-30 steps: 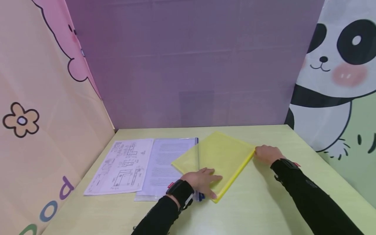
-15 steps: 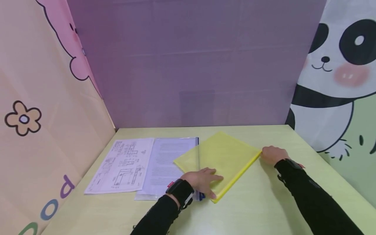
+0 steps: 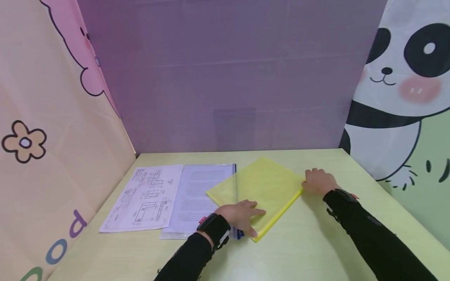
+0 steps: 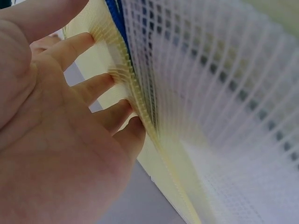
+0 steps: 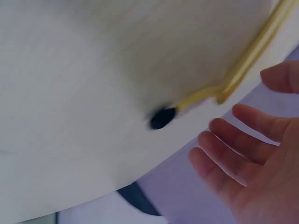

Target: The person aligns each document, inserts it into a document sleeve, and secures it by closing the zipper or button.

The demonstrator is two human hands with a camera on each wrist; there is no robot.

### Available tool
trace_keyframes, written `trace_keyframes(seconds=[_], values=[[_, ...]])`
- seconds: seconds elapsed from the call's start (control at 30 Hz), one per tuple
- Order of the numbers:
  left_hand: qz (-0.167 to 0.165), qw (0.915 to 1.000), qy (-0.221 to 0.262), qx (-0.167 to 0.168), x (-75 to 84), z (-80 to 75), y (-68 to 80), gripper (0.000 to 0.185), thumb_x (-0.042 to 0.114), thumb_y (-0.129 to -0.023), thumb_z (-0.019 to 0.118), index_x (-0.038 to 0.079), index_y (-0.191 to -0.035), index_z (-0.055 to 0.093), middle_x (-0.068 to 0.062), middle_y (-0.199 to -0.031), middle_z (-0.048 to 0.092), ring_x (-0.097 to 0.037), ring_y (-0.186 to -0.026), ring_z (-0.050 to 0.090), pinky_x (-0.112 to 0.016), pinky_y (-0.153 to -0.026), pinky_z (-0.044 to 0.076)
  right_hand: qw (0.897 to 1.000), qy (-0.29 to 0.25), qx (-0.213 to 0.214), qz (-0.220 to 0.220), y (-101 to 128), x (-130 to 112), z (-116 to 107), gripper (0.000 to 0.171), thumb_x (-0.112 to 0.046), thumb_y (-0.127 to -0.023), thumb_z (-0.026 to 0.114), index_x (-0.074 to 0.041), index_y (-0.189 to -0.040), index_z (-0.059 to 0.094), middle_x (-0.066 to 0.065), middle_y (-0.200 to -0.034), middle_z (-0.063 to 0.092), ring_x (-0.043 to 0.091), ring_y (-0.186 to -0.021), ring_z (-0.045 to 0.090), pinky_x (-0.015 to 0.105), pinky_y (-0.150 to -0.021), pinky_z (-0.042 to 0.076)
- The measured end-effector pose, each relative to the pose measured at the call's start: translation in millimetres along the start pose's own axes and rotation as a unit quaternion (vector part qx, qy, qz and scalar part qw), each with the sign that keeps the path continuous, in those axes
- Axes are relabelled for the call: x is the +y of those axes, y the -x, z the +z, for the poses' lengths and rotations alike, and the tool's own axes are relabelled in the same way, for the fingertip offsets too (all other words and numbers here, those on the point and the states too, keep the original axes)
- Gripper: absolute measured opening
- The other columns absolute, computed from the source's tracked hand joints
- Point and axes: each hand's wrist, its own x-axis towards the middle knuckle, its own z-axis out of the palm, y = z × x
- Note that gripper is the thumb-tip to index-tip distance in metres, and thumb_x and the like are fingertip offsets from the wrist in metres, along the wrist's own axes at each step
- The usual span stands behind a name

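A translucent yellow mesh zip pouch (image 3: 267,187) lies at an angle on the table, its left corner overlapping a clear pouch with a blue edge (image 3: 202,195) that holds a printed sheet. My left hand (image 3: 239,216) rests on the yellow pouch's near part with fingers spread; in the left wrist view the fingertips (image 4: 122,108) touch the mesh. At the pouch's right corner is my right hand (image 3: 319,182). The right wrist view has its fingers (image 5: 229,144) loosely extended, apart from the yellow zipper edge (image 5: 254,49). A dark pull tab (image 5: 163,117) sits at the zipper's end.
A sheet with technical drawings (image 3: 144,199) lies at the left, overlapping the clear pouch. Behind the pale wooden table (image 3: 281,261) stands a purple backdrop (image 3: 225,78). Printed panels flank it, with a panda (image 3: 397,93) on the right one.
My right hand first drew the yellow pouch's corner slightly rightward. Now the corner is back leftward and the right fingers have loosened from it. My left hand stays put on the pouch.
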Motion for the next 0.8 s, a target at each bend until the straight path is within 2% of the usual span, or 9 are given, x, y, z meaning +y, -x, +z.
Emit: trace_keyframes(seconds=[0.1, 0.23, 0.3, 0.43, 0.6, 0.8], values=[[0.001, 1.0, -0.008, 0.0, -0.6, -0.7, -0.4, 0.075, 0.045, -0.086, 0.079, 0.044, -0.153, 0.044, 0.007, -0.166, 0.027, -0.019, -0.154, 0.018, -0.054, -0.119, 0.027, 0.999, -0.003, 0.025, -0.024, -4, -22, 0, 0.041, -0.025, -0.092, 0.06, 0.01, -0.112, 0.06, 0.023, -0.1, 0.058, 0.039, -0.089, 0.053, 0.053, -0.079, 0.05], [0.0, 0.9999, -0.016, 0.001, -0.4, -0.8, -1.0, 0.074, 0.047, -0.087, 0.078, 0.044, -0.152, 0.044, 0.007, -0.166, 0.028, -0.019, -0.154, 0.019, -0.053, -0.119, 0.027, 0.995, -0.037, 0.058, -0.079, -2, -51, 4, 0.054, -0.032, -0.091, 0.064, 0.013, -0.122, 0.06, 0.028, -0.115, 0.059, 0.044, -0.103, 0.056, 0.055, -0.089, 0.05], [-0.002, 0.9998, -0.018, 0.001, -0.1, -0.7, -0.9, 0.074, 0.048, -0.087, 0.078, 0.044, -0.152, 0.044, 0.007, -0.166, 0.028, -0.02, -0.154, 0.019, -0.054, -0.119, 0.027, 0.991, -0.06, 0.059, -0.106, 3, -64, 6, 0.061, -0.035, -0.092, 0.066, 0.015, -0.127, 0.058, 0.032, -0.123, 0.057, 0.049, -0.113, 0.054, 0.058, -0.095, 0.049], [-0.004, 0.9997, -0.022, -0.001, 1.4, -0.2, -1.8, 0.074, 0.048, -0.087, 0.077, 0.045, -0.152, 0.044, 0.007, -0.166, 0.028, -0.02, -0.154, 0.019, -0.054, -0.119, 0.026, 0.987, -0.104, 0.008, -0.124, 16, -85, 8, 0.073, -0.042, -0.093, 0.068, 0.015, -0.136, 0.051, 0.036, -0.137, 0.048, 0.054, -0.127, 0.046, 0.061, -0.102, 0.043], [-0.008, 0.9996, -0.027, -0.003, 2.3, 0.6, -3.4, 0.075, 0.049, -0.086, 0.077, 0.045, -0.152, 0.044, 0.007, -0.166, 0.028, -0.019, -0.154, 0.02, -0.053, -0.12, 0.025, 0.984, -0.118, -0.069, -0.115, 30, -99, 11, 0.078, -0.046, -0.095, 0.066, 0.013, -0.142, 0.045, 0.038, -0.146, 0.038, 0.057, -0.134, 0.036, 0.066, -0.108, 0.035], [-0.015, 0.9998, -0.012, 0.0, 2.0, -0.3, -2.6, 0.076, 0.048, -0.085, 0.078, 0.045, -0.152, 0.044, 0.007, -0.166, 0.028, -0.02, -0.154, 0.019, -0.054, -0.12, 0.024, 0.981, -0.114, -0.104, -0.119, 37, -103, 11, 0.089, -0.048, -0.095, 0.067, 0.014, -0.149, 0.035, 0.04, -0.154, 0.026, 0.06, -0.14, 0.024, 0.072, -0.11, 0.026]])
